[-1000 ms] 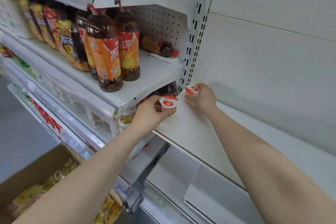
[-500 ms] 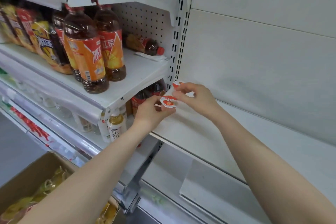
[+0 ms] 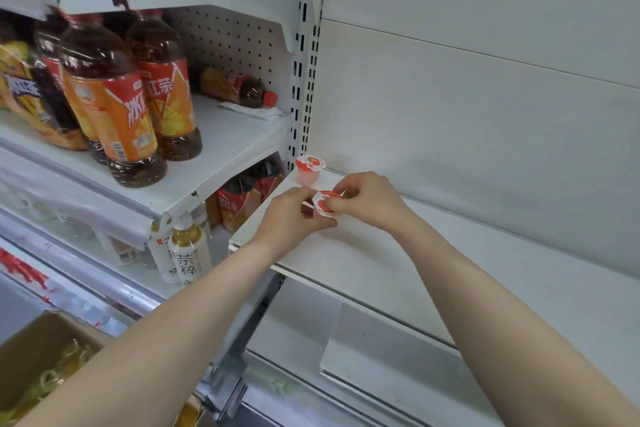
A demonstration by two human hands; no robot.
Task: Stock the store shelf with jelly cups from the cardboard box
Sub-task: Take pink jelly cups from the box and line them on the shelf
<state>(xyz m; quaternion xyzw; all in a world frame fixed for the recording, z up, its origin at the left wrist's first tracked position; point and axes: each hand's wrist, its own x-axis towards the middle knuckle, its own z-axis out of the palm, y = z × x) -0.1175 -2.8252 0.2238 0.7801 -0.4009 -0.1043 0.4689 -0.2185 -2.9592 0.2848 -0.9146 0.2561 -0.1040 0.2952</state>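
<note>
Pinching one jelly cup [image 3: 323,205] between your left hand [image 3: 290,218] and right hand [image 3: 371,202]; box [image 3: 29,352] holds yellow packs [image 3: 52,380]; second cup [image 3: 310,168] now shelved.

The white shelf [image 3: 450,288] lies open to the right of the hands, with room to come in from the front and from above. At its back left corner a jelly cup [image 3: 309,168] stands upright just beside the slotted post [image 3: 304,80], which walls off the left. Just in front of it the left hand [image 3: 291,218] and right hand [image 3: 369,201] together pinch a second cup [image 3: 323,203], blocking the way to that corner. The back wall [image 3: 485,132] closes the rear. Left of the post, tall tea bottles [image 3: 114,104] crowd the neighbouring shelf [image 3: 221,149].
</note>
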